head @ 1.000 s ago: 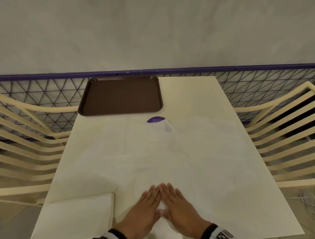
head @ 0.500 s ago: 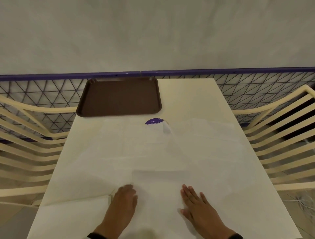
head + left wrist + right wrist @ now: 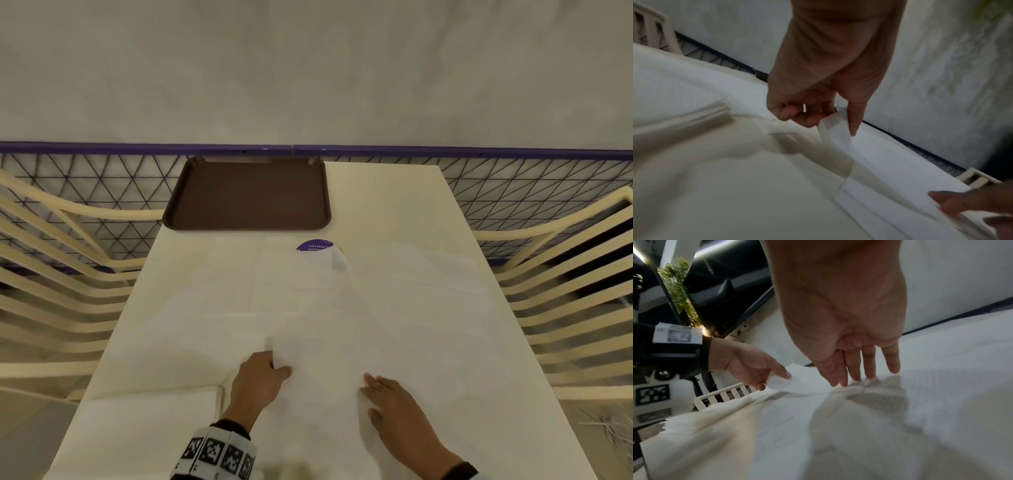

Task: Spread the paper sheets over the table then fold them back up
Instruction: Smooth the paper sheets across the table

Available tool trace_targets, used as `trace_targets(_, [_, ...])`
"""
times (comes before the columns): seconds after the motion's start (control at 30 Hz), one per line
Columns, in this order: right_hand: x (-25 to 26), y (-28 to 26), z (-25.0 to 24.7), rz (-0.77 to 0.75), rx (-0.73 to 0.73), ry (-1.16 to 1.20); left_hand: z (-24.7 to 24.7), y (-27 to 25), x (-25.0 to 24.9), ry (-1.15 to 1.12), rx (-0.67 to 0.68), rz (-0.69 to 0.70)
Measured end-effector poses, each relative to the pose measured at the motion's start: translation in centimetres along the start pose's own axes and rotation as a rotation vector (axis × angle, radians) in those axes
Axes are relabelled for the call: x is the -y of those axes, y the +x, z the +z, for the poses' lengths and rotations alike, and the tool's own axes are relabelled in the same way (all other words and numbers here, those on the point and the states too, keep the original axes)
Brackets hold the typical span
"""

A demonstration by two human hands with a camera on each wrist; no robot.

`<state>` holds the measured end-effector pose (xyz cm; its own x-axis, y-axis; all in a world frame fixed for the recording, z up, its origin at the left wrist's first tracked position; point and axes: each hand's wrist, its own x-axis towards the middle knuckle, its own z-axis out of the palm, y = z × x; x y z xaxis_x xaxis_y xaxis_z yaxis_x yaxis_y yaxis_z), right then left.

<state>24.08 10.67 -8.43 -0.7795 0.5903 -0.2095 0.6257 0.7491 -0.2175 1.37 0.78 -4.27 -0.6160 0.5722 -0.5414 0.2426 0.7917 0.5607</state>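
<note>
Thin white paper sheets (image 3: pixel 394 318) lie spread over most of the cream table (image 3: pixel 383 192). The nearest sheet (image 3: pixel 322 387) lies between my hands. My left hand (image 3: pixel 270 368) pinches its left edge between thumb and fingers and lifts it a little; the left wrist view shows the raised paper corner (image 3: pixel 835 129) in the left hand (image 3: pixel 826 116). My right hand (image 3: pixel 380 389) lies flat on the same sheet, its straight fingertips (image 3: pixel 857 378) pressing the paper down. A folded white stack (image 3: pixel 147 425) sits at the near left corner.
A brown tray (image 3: pixel 248 193) stands at the table's far left. A purple round sticker (image 3: pixel 313 246) peeks from under the far sheets. Cream slatted chairs (image 3: pixel 51 274) flank both sides, and a purple-railed mesh fence (image 3: pixel 513 185) runs behind the table.
My hands have moved apart from the sheet's middle. The left hand went to the sheet's left edge and pinched it up; the right hand slid right and stays flat.
</note>
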Motion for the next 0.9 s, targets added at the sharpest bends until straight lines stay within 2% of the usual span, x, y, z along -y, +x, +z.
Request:
trace_targets(0.13, [2.2, 1.9, -3.5, -0.004, -0.061, -0.028, -0.9, -2.0, -0.9, -0.020, -0.135, 0.212])
trace_targets(0.23, [4.3, 4.4, -5.6, -0.073, 0.006, 0.139, -1.4, -3.3, -1.0, -0.051, -0.135, 0.356])
trace_targets(0.3, [5.8, 6.3, -6.7, -0.121, 0.031, 0.238, -1.6, -3.6, -0.7, -0.078, -0.125, 0.404])
trace_targets(0.4, [7.4, 9.0, -7.1, -0.177, 0.196, 0.321, -1.9, -4.1, -0.1, -0.052, -0.144, 0.468])
trace_targets(0.47, [8.0, 10.3, -7.2, -0.211, 0.283, 0.335, -2.2, -4.4, 0.5, 0.050, -0.164, 0.578])
trace_targets(0.57, [8.7, 11.2, -7.4, -0.268, 0.376, 0.443, -2.9, -5.1, 2.0, 0.219, -0.191, 0.821])
trace_targets(0.63, [9.5, 11.4, -7.9, -0.270, 0.452, 0.564, -3.9, -6.0, 2.9, 0.258, -0.242, 0.890])
trace_targets(0.7, [10.5, 11.3, -8.4, -0.280, 0.502, 0.636, -5.4, -6.9, 3.8, 0.179, -0.308, 0.864])
trace_targets(0.77, [11.8, 11.0, -8.8, -0.274, 0.506, 0.672, -7.1, -7.6, 4.7, 0.008, -0.376, 0.751])
trace_targets(0.8, [12.5, 10.8, -9.1, -0.269, 0.511, 0.691, -8.0, -7.9, 5.1, -0.079, -0.388, 0.647])
trace_targets(0.87, [14.4, 10.5, -9.5, -0.278, 0.533, 0.711, -9.6, -8.3, 5.8, -0.223, -0.317, 0.411])
trace_targets(0.9, [15.4, 10.4, -9.6, -0.287, 0.553, 0.711, -10.2, -8.2, 6.4, -0.267, -0.290, 0.341])
